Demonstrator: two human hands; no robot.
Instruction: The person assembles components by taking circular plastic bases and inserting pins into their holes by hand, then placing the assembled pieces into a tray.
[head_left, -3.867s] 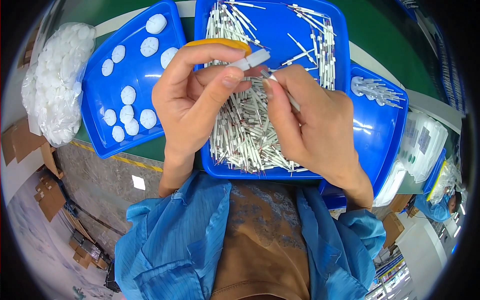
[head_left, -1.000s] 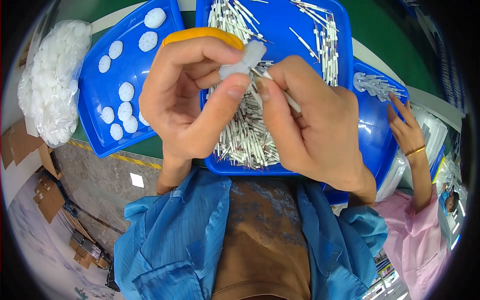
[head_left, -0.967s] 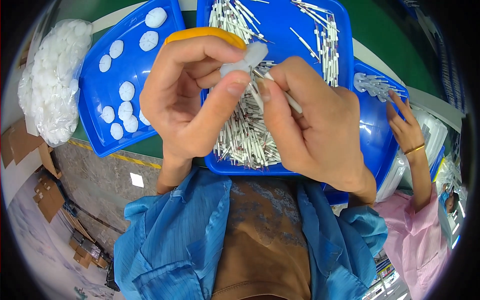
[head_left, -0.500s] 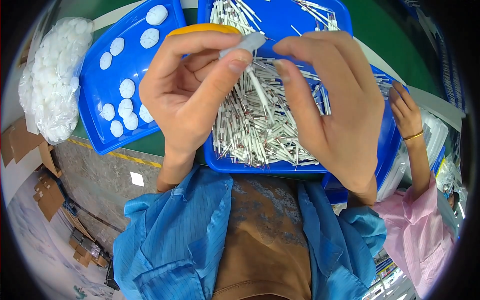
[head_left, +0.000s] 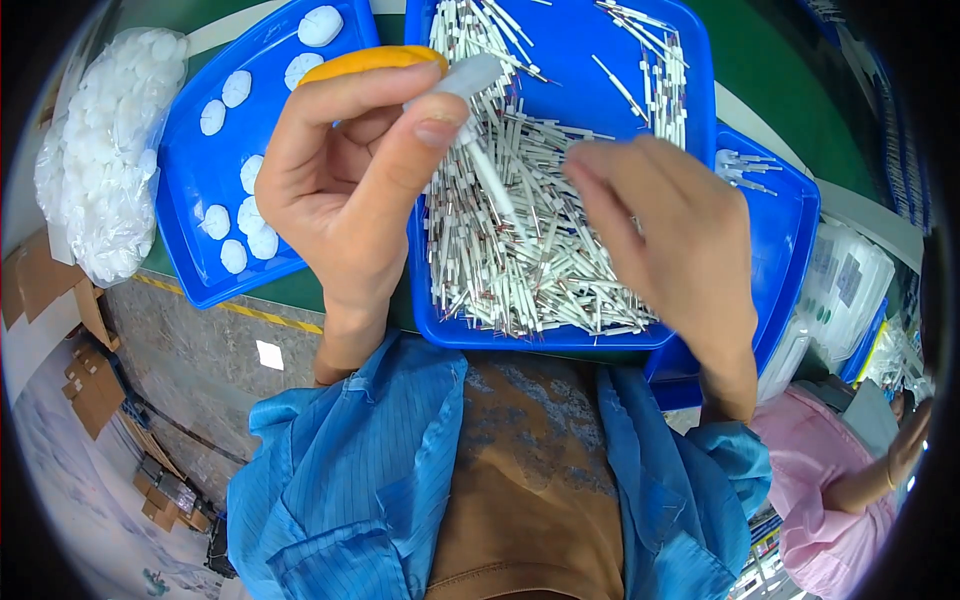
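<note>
One translucent white plastic disc (head_left: 472,74), slim white rod (head_left: 489,178) jutting beneath, is clamped in the left hand's (head_left: 345,190) fingers — rod-fitting, seemingly. Whether the blurred right hand's (head_left: 675,235) fingers meet, I cannot tell — another rod would need a precise pinch.

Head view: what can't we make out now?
Head view:
Right hand: fingertips blurred; any grip unclear.
White stick: upper end, by the white plastic piece, hidden behind the thumb of the left hand.
Central blue tray: far edge cut off by picture top.
Co-worker's hand: partly lost in the dark fisheye rim.
</note>
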